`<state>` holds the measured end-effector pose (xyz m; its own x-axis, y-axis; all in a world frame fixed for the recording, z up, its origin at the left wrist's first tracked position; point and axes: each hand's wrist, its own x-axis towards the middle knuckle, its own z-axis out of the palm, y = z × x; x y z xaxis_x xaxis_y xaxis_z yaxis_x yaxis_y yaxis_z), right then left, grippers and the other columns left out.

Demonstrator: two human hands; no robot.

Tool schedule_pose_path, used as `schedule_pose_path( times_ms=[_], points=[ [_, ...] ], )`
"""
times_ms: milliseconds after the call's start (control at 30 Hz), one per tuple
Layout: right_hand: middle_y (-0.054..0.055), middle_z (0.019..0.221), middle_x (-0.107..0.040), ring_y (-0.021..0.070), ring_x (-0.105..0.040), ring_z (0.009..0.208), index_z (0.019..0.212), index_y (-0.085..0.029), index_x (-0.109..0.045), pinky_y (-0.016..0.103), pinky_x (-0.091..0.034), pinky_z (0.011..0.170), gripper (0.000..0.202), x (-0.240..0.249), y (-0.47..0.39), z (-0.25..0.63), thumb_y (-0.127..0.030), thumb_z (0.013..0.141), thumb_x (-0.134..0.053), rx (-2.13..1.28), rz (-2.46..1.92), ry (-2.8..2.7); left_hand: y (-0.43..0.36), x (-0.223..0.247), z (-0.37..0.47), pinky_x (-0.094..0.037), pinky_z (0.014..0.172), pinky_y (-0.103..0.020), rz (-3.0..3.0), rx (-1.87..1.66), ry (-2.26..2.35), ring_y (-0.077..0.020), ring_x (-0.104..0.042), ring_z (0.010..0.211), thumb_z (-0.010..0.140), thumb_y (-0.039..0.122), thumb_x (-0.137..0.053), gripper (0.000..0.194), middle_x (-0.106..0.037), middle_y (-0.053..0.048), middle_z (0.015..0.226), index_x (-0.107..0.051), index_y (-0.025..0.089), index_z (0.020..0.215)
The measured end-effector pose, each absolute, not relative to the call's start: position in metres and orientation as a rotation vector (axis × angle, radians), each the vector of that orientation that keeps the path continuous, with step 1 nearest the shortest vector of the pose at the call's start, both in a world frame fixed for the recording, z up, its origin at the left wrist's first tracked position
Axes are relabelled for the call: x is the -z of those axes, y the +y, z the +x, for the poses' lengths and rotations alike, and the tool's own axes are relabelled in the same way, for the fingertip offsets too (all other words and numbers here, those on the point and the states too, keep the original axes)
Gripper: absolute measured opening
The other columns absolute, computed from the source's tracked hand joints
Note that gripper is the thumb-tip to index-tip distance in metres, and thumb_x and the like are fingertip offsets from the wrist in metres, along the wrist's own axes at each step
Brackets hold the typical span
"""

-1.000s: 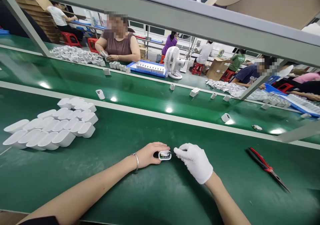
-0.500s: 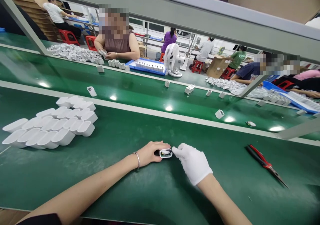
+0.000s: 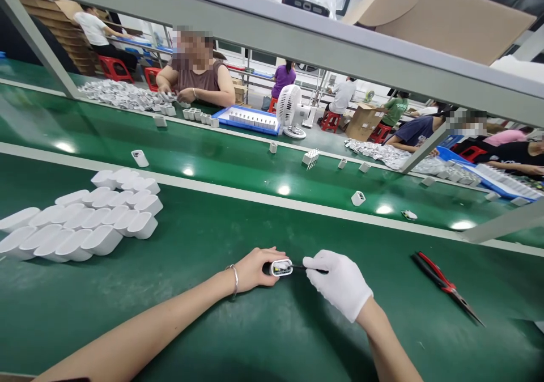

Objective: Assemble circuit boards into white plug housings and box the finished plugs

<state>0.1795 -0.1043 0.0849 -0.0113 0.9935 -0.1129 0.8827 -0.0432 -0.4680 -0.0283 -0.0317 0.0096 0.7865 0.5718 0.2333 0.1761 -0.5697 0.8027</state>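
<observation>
My bare left hand [image 3: 258, 271] is wrapped round a small white oval housing [image 3: 281, 267], whose open end shows a circuit board and a white part inside. In my white-gloved right hand [image 3: 338, 280] is a thin black tool [image 3: 298, 267], pinched between the fingers. The tool's tip reaches the housing's opening; what it touches inside is too small to tell. Both hands are low over the green table [image 3: 204, 325], near its middle.
Red-and-black pliers [image 3: 446, 284] lie at the right. White oval housings [image 3: 100, 239] stand grouped at the left. Beyond a pale rail [image 3: 238, 194], loose parts sit on a green strip. A metal frame [image 3: 272, 28] crosses above; a fan [image 3: 289, 110] and people at work are behind.
My right hand has moved back to the right from the housing, and more of the black tool shows. The whole view has shifted slightly.
</observation>
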Motion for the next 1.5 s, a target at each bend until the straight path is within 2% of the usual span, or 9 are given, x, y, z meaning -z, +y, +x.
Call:
schedule_pose_path(
  times_ms=[167, 400, 767, 967, 1233, 1367, 1500],
  points=[
    [-0.006, 0.057, -0.062, 0.0114, -0.056, 0.048, 0.066, -0.027, -0.060, 0.023, -0.042, 0.053, 0.018, -0.075, -0.107, 0.177, -0.028, 0.079, -0.048, -0.670, -2.002, -1.850, -0.033, -0.010, -0.028, -0.038, 0.104, -0.036, 2.167, -0.643, 0.559, -0.0222, -0.059, 0.108, 0.070, 0.009, -0.060, 0.037, -0.068, 0.003, 0.106, -0.065, 0.025, 0.102],
    [-0.003, 0.066, -0.067, 0.0140, -0.061, 0.053, 0.081, -0.028, -0.069, 0.025, -0.047, 0.052, 0.018, -0.057, -0.099, 0.175, -0.028, 0.075, -0.051, -0.713, -1.958, -1.710, -0.030, -0.006, -0.029, -0.036, 0.104, -0.037, 2.123, -0.616, 0.564, -0.0226, -0.057, 0.110, 0.068, 0.010, -0.062, 0.042, -0.068, 0.001, 0.106, -0.065, 0.026, 0.107],
    [-0.004, 0.061, -0.066, 0.0139, -0.061, 0.052, 0.073, -0.027, -0.068, 0.024, -0.047, 0.051, 0.017, -0.065, -0.102, 0.172, -0.029, 0.074, -0.050, -0.763, -1.974, -1.700, -0.029, -0.003, -0.029, -0.042, 0.099, -0.035, 2.122, -0.601, 0.585, -0.0236, -0.058, 0.109, 0.068, 0.011, -0.064, 0.046, -0.067, 0.000, 0.110, -0.064, 0.025, 0.111],
    [-0.003, 0.059, -0.065, 0.0134, -0.059, 0.049, 0.073, -0.026, -0.067, 0.024, -0.046, 0.049, 0.016, -0.064, -0.100, 0.173, -0.029, 0.073, -0.052, -0.850, -1.963, -1.626, -0.028, -0.006, -0.029, -0.035, 0.105, -0.038, 2.098, -0.579, 0.587, -0.0230, -0.057, 0.111, 0.066, 0.009, -0.064, 0.048, -0.068, 0.000, 0.108, -0.064, 0.024, 0.111],
    [-0.004, 0.068, -0.065, 0.0123, -0.059, 0.055, 0.074, -0.027, -0.067, 0.022, -0.044, 0.055, 0.017, -0.061, -0.099, 0.168, -0.029, 0.074, -0.051, -0.721, -1.991, -1.789, -0.028, -0.008, -0.029, -0.032, 0.106, -0.035, 2.073, -0.505, 0.600, -0.0226, -0.055, 0.113, 0.069, 0.012, -0.064, 0.045, -0.066, 0.000, 0.112, -0.063, 0.025, 0.112],
    [-0.005, 0.069, -0.066, 0.0128, -0.059, 0.061, 0.072, -0.029, -0.067, 0.022, -0.042, 0.057, 0.017, -0.074, -0.097, 0.164, -0.030, 0.073, -0.051, -0.629, -2.106, -1.880, -0.027, -0.007, -0.029, -0.031, 0.107, -0.036, 2.085, -0.482, 0.608, -0.0221, -0.053, 0.116, 0.068, 0.013, -0.064, 0.050, -0.063, -0.001, 0.118, -0.061, 0.026, 0.116],
    [-0.005, 0.065, -0.065, 0.0134, -0.058, 0.060, 0.071, -0.030, -0.069, 0.023, -0.037, 0.056, 0.018, -0.090, -0.094, 0.161, -0.029, 0.072, -0.051, -0.559, -2.203, -1.983, -0.026, -0.004, -0.029, -0.030, 0.108, -0.037, 2.100, -0.449, 0.632, -0.0217, -0.050, 0.119, 0.065, 0.012, -0.065, 0.054, -0.062, -0.004, 0.120, -0.060, 0.023, 0.118]
  ],
)
